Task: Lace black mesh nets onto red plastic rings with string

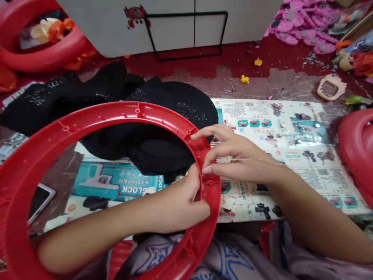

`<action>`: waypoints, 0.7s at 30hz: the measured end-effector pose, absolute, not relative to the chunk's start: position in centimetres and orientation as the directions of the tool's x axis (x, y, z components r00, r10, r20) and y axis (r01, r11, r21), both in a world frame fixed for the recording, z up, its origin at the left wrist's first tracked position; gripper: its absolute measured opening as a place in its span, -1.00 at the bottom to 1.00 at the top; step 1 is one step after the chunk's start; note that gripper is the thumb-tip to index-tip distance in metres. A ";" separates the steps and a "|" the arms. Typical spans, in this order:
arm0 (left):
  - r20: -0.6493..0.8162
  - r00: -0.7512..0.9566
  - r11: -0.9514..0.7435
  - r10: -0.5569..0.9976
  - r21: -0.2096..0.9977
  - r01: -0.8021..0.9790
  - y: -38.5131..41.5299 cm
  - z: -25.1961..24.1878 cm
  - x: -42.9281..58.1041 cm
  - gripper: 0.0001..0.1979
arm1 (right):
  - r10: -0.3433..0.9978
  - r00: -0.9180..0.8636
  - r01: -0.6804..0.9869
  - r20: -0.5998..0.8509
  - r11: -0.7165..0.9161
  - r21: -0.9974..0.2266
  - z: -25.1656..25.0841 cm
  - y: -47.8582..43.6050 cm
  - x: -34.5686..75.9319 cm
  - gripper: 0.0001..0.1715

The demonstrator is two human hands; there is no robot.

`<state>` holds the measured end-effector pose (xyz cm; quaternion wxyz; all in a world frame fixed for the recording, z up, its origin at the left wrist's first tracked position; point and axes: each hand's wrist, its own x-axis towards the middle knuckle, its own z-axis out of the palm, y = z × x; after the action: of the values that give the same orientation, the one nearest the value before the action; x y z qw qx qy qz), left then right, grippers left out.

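A large red plastic ring (96, 112) lies tilted across my lap and the floor. My left arm passes through its opening, and my left hand (183, 202) is closed on the ring's right inner edge. My right hand (236, 159) rests on the same stretch of rim from outside, fingers pressed together against the plastic near a small moulded boss. Whether anything small sits between the fingertips is hidden.
Black mesh fabric (151, 97) lies behind the ring. Flattened toy-gun cardboard packaging (291, 132) covers the floor. A phone (39, 200) lies at lower left. More red rings (355, 144) are stacked at right and at upper left (37, 54). Pink plastic parts (303, 27) are piled at the back right.
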<state>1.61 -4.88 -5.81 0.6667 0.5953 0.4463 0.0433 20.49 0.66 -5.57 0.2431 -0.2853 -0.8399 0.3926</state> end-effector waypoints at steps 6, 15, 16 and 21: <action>-0.531 0.642 0.310 0.553 0.846 0.434 -5.2 -5.6 1.7 -0.29 | 0.661 -0.735 0.262 0.154 0.485 -0.834 -6.0 1.0 20.7 -0.92; -0.554 0.631 0.405 0.543 0.831 0.381 -4.9 -5.6 1.7 -0.29 | 0.613 -0.746 0.270 0.259 0.634 -0.725 -4.9 0.3 20.9 -0.84; -0.542 0.633 0.392 0.552 0.839 0.377 -4.9 -5.6 1.7 -0.29 | 0.619 -0.741 0.283 0.261 0.640 -0.714 -4.9 0.2 20.9 -0.83; -0.521 0.642 0.377 0.563 0.853 0.362 -5.2 -5.6 1.7 -0.30 | 0.659 -0.726 0.305 0.200 0.568 -0.764 -4.9 0.2 20.8 -0.85</action>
<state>1.69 -5.22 -5.56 0.7169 0.5539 0.4174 0.0701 20.78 0.16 -4.88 0.2394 -0.2827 -0.8525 0.3687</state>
